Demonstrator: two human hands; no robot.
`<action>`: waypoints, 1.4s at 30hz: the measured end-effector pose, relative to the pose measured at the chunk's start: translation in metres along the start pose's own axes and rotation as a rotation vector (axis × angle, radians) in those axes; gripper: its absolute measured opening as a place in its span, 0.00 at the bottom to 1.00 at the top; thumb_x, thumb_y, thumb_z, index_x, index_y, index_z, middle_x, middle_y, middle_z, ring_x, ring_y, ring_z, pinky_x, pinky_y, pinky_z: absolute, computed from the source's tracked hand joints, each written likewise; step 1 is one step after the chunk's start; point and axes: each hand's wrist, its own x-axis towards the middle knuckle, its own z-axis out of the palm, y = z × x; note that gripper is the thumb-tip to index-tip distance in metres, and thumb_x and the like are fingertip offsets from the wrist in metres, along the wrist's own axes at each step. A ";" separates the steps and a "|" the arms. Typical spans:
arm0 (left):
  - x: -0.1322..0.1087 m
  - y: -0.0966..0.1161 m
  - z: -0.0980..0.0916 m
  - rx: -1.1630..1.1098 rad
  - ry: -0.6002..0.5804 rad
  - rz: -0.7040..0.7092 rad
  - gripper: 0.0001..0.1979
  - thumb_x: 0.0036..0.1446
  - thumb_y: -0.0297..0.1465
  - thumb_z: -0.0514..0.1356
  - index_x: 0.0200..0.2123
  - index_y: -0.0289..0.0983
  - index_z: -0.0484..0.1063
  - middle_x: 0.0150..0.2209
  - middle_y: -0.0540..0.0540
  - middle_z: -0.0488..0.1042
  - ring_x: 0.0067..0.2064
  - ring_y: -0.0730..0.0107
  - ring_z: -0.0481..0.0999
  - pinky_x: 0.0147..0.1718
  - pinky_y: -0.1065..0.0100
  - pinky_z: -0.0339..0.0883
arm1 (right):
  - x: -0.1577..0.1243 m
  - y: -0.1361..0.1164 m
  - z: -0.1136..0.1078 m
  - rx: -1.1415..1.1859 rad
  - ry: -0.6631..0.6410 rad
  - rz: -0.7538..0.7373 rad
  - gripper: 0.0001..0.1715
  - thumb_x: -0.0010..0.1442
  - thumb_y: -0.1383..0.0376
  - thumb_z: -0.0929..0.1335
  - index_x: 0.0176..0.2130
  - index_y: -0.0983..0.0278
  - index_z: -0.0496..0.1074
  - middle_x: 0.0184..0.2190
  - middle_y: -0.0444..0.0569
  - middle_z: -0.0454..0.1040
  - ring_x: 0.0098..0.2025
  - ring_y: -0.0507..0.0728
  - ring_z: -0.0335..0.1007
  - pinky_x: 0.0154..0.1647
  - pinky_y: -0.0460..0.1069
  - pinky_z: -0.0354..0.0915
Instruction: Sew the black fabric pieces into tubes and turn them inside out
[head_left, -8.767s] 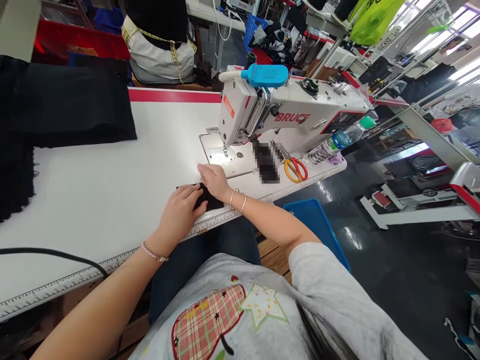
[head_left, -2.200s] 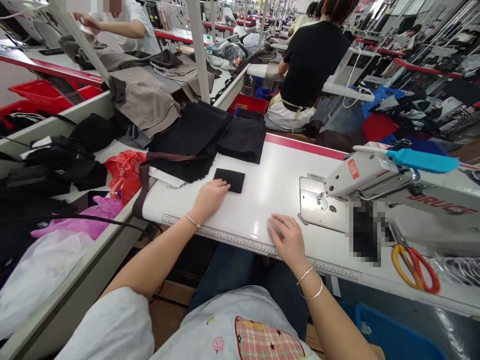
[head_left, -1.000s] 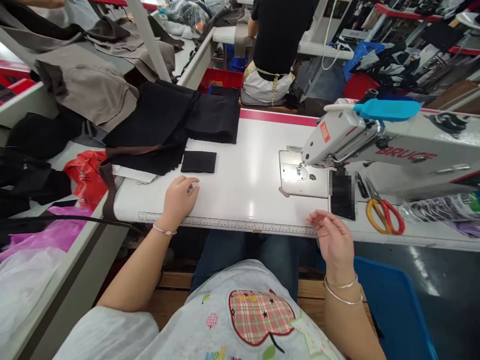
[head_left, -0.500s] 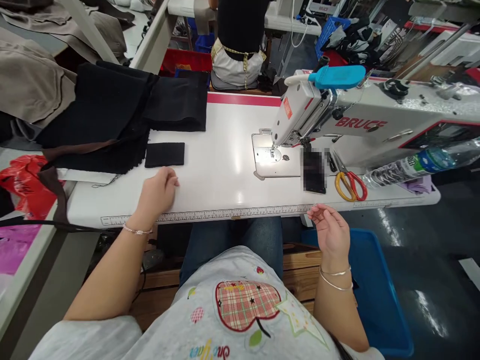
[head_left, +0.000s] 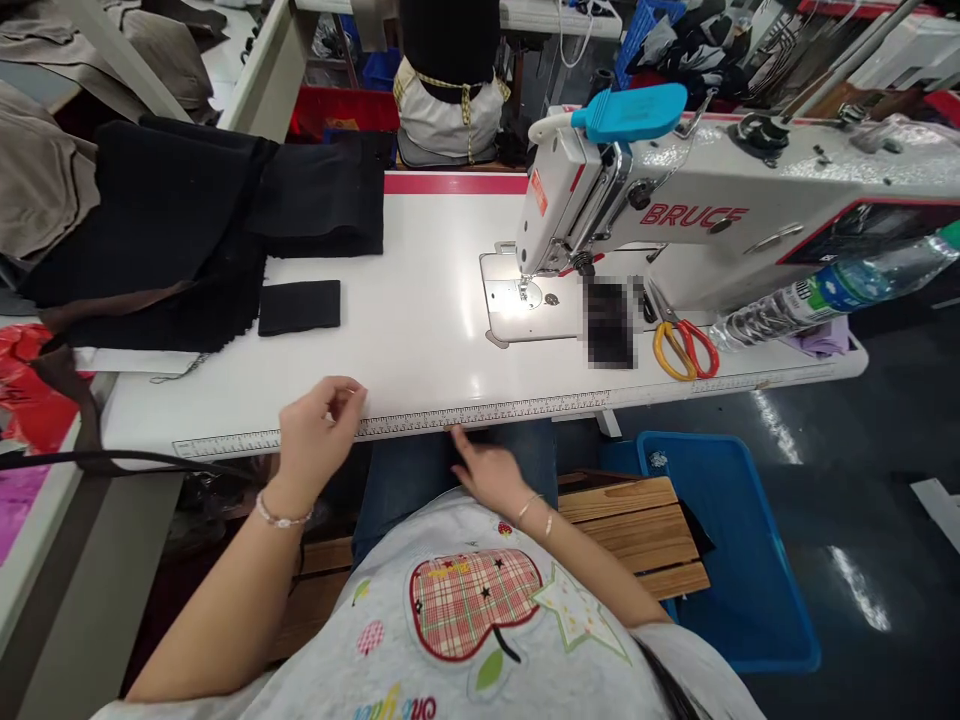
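A black fabric patch (head_left: pixel 299 307) lies flat on the white worktop (head_left: pixel 420 350), towards its left part and touching neither hand. At 6 o'clock from it, the left hand (head_left: pixel 319 428) is raised at the worktop's front edge, just over the ruler strip (head_left: pixel 480 415), fingers loosely curled and holding nothing. Further right, the right hand (head_left: pixel 487 470) is below that edge above the jeans (head_left: pixel 420 470), fingers narrowly together, pointing down and empty.

At 11 o'clock from the patch, a folded black fabric pile (head_left: pixel 322 200) sits just beyond it. At 3 o'clock stands the sewing machine (head_left: pixel 637 200), with a pixelated object (head_left: pixel 609 322) and red-and-yellow scissors (head_left: pixel 679 350) beside its needle plate. A plastic bottle (head_left: pixel 825 290) lies further along. From the right hand, a blue tray (head_left: pixel 727 560) sits at 4 o'clock on the floor, beside a wooden bench (head_left: pixel 637 520). A co-worker (head_left: pixel 448 90) sits at 12 o'clock, beyond the worktop.
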 end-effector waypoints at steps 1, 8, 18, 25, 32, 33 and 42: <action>-0.007 0.008 0.004 -0.006 -0.013 0.010 0.10 0.58 0.39 0.59 0.36 0.39 0.73 0.27 0.51 0.76 0.28 0.72 0.74 0.33 0.70 0.67 | 0.001 -0.004 0.012 0.007 -0.027 -0.052 0.30 0.68 0.50 0.56 0.58 0.62 0.68 0.20 0.44 0.75 0.19 0.57 0.69 0.22 0.49 0.66; -0.045 0.014 0.011 0.037 0.102 0.077 0.07 0.60 0.34 0.58 0.33 0.39 0.73 0.28 0.49 0.76 0.28 0.72 0.74 0.32 0.69 0.69 | -0.017 0.009 0.017 0.076 -0.020 -0.152 0.20 0.68 0.63 0.58 0.52 0.60 0.73 0.38 0.48 0.80 0.42 0.57 0.76 0.47 0.54 0.71; -0.040 0.000 0.005 0.009 0.204 0.171 0.04 0.59 0.26 0.57 0.36 0.38 0.71 0.35 0.45 0.76 0.40 0.67 0.76 0.42 0.64 0.71 | 0.064 -0.038 -0.009 -0.017 0.082 0.035 0.46 0.62 0.48 0.65 0.67 0.72 0.53 0.67 0.70 0.52 0.70 0.78 0.38 0.64 0.78 0.42; -0.052 -0.004 -0.033 0.079 0.423 0.174 0.06 0.58 0.22 0.57 0.34 0.38 0.70 0.31 0.47 0.76 0.35 0.69 0.76 0.36 0.67 0.71 | 0.170 -0.105 0.030 -0.132 -0.180 -0.154 0.45 0.57 0.49 0.71 0.62 0.72 0.60 0.67 0.71 0.52 0.68 0.83 0.41 0.61 0.82 0.40; -0.079 -0.055 -0.057 0.144 0.640 0.033 0.06 0.55 0.21 0.60 0.35 0.37 0.71 0.32 0.45 0.76 0.35 0.67 0.75 0.37 0.65 0.71 | 0.144 -0.135 0.065 0.063 -0.485 -0.626 0.24 0.66 0.50 0.63 0.53 0.61 0.71 0.50 0.53 0.76 0.53 0.60 0.70 0.56 0.56 0.64; -0.079 -0.062 -0.055 0.141 0.630 0.015 0.06 0.55 0.22 0.60 0.35 0.37 0.71 0.33 0.44 0.76 0.37 0.65 0.75 0.39 0.63 0.71 | 0.133 -0.131 0.066 0.063 -0.509 -0.644 0.23 0.66 0.50 0.62 0.51 0.59 0.73 0.46 0.50 0.78 0.49 0.57 0.73 0.53 0.53 0.66; -0.038 -0.043 -0.048 0.219 0.338 0.235 0.12 0.61 0.30 0.54 0.46 0.38 0.72 0.49 0.39 0.76 0.53 0.54 0.73 0.52 0.54 0.67 | 0.030 0.006 0.017 0.178 -0.473 0.147 0.21 0.63 0.51 0.65 0.42 0.60 0.80 0.22 0.47 0.77 0.24 0.56 0.74 0.28 0.48 0.68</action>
